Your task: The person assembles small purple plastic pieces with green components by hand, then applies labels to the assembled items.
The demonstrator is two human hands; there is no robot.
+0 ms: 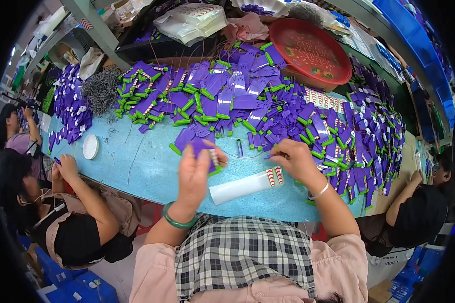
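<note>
The left hand [194, 174] is holding a purple card [203, 151] up off the table [146, 166], fingers curled round it, so the card is facing up where the eyes can see it. A green bit and a small red-and-white striped stick are showing at the card's right edge. The right hand [294, 160] is lying on the table just right of the card, with its fingers pinched narrow at the edge of the big purple pile [268, 111]. It looks like it is picking out something small, but I cannot tell what is between the fingers.

Just below the card, a white bag [245, 186] of striped sticks is lying flat between the two hands, close enough for either one to reach. A thin wire loop [240, 149] is lying just right of the card.

Behind the card, the pile is spreading across the back of the table, so more cards are always near. A red tray [311, 50] is sitting far behind the card, to the right. A small white lid [90, 146] is resting well left of the card, and a grey wire heap [101, 91] is sitting further back on that side.

Another person's hands [65, 166] are working far left of the card. One more person is sitting far to the right.
</note>
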